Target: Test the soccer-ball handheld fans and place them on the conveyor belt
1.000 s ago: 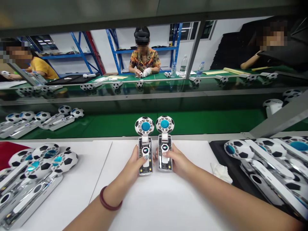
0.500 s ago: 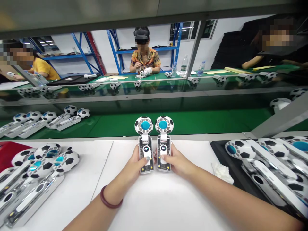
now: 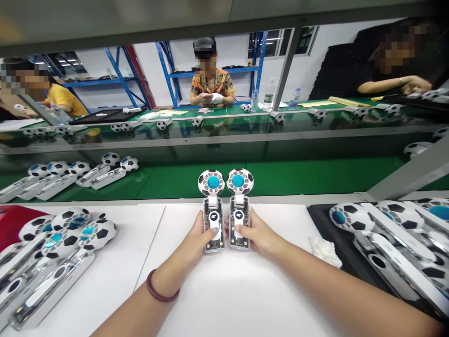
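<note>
Two hands are working over the white surface (image 3: 228, 290), near its far edge: the left hand (image 3: 197, 236) is clamping one ball-headed device (image 3: 213, 243), the right hand (image 3: 258, 234) is clamping a second ball-headed device (image 3: 239, 239). Against the earlier pictures, both hands are staying put and both displays (image 3: 213, 216) are continuing to read 100, so the work seems to be pausing at this hold. Beyond that edge, five belt devices (image 3: 58, 186) are sliding rightward along the green belt (image 3: 280, 180). At least four piled devices (image 3: 41, 295) are lying toward the surface's left edge; at least four tray devices (image 3: 352, 216) are filling the black tray (image 3: 318, 224), one crumpled cloth (image 3: 325, 252) lying by its left edge.
</note>
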Demonstrator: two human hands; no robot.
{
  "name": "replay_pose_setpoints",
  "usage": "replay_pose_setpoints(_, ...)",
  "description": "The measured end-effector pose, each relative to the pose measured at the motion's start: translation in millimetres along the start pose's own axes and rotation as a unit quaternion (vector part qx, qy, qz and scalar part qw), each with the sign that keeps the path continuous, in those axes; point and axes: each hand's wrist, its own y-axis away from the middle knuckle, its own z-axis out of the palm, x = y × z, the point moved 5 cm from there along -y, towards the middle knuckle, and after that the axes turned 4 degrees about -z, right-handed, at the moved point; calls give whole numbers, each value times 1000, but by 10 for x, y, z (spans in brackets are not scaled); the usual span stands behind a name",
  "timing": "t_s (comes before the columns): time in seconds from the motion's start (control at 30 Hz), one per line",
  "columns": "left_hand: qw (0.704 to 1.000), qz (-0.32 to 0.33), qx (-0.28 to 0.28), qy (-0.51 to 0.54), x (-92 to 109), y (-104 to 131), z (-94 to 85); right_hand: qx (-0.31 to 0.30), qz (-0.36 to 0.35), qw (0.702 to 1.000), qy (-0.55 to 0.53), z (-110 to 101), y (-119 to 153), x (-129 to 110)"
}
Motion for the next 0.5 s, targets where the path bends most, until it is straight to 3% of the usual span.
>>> replay_pose_setpoints(0.3,1000,9,-19,12,-55,-18,-40,19,16,1000,7,-21,-15,21)
replay_pose_setpoints(0.5,995,93,-24,9,134,140,24,-33,-9,999,22,80,72,-35)
